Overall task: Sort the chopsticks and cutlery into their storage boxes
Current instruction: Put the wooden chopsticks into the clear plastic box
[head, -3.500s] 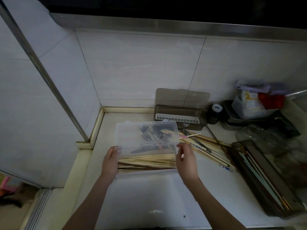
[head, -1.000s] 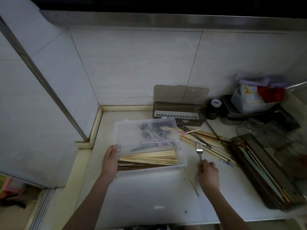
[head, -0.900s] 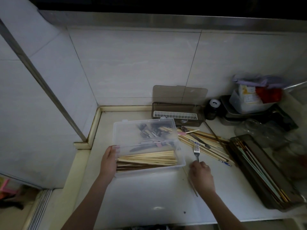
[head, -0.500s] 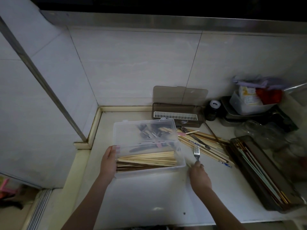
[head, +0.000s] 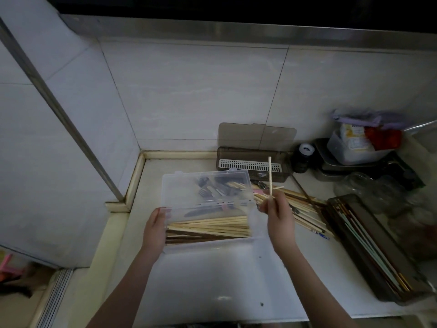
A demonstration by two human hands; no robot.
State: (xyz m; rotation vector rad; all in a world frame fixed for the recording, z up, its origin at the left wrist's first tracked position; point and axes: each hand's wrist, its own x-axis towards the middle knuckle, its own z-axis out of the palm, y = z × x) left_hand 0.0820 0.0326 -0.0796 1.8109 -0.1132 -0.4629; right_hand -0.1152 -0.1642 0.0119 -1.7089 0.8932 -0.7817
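Dim light throughout. White countertop [head: 212, 287] set into a corner, a cream raised curb [head: 179, 154] along its back and left edges. Back wall [head: 201, 95] of large pale tiles with thin grout lines. Metal ledge [head: 236, 31] across the top, darkness above it. Left, a metal frame strip [head: 59, 107] runs diagonally across a pale panel [head: 35, 174]. Ridged metal track [head: 55, 301] at lower left.

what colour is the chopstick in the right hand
Pale, light wood. The chopstick stands nearly upright in the right hand; the head view shows it.
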